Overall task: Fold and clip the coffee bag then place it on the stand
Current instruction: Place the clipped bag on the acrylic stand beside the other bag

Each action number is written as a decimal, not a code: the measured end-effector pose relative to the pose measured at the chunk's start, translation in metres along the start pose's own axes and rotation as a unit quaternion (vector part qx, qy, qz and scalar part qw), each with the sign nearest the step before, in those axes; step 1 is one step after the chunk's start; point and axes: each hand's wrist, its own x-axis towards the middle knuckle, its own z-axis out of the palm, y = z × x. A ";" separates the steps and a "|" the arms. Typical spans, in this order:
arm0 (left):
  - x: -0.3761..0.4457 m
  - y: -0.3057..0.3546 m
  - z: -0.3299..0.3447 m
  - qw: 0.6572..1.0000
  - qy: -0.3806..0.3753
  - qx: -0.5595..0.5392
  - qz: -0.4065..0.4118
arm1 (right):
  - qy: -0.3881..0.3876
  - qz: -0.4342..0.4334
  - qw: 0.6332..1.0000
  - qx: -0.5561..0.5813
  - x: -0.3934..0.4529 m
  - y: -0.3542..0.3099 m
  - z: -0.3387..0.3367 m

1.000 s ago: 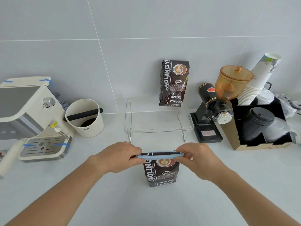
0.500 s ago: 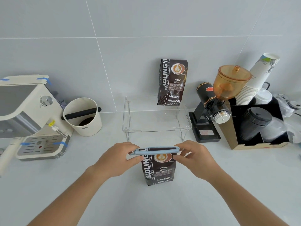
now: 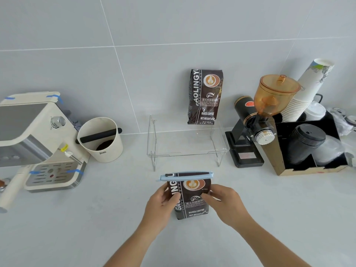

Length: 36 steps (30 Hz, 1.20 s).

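At six o'clock, left hand [image 3: 163, 204] and right hand [image 3: 224, 204] clasp the clipped coffee bag [image 3: 190, 199]; lift upright toward the stand [image 3: 186, 149] at twelve.

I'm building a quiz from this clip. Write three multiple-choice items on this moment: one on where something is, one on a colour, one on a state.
1. Where is the second coffee bag?
A. Upright at the back right of the clear stand, near the wall
B. Inside the knock box
C. On the espresso machine

2. What colour is the clip on the held bag?
A. Red
B. Light blue
C. Black

3. How is the bag at the front held?
A. Left hand only
B. By neither hand
C. By both hands, one on each side

Answers:
1. A: the second coffee bag stands on the clear stand, at its back right.
2. B: the clip across the folded top is light blue.
3. C: the left hand and the right hand grip the sides of the front bag below the clip.
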 end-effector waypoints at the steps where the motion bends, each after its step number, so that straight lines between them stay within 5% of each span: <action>1: -0.001 -0.003 0.001 1.000 0.013 -0.004 -0.003 | 0.002 0.002 1.000 0.009 -0.001 0.001 0.002; 13: 0.016 0.052 -0.013 0.994 0.072 -0.030 0.079 | 0.038 -0.087 0.995 -0.006 0.018 -0.062 -0.001; 36: 0.054 0.187 -0.035 0.960 0.056 -0.060 0.267 | 0.060 -0.204 0.976 0.047 0.081 -0.183 -0.050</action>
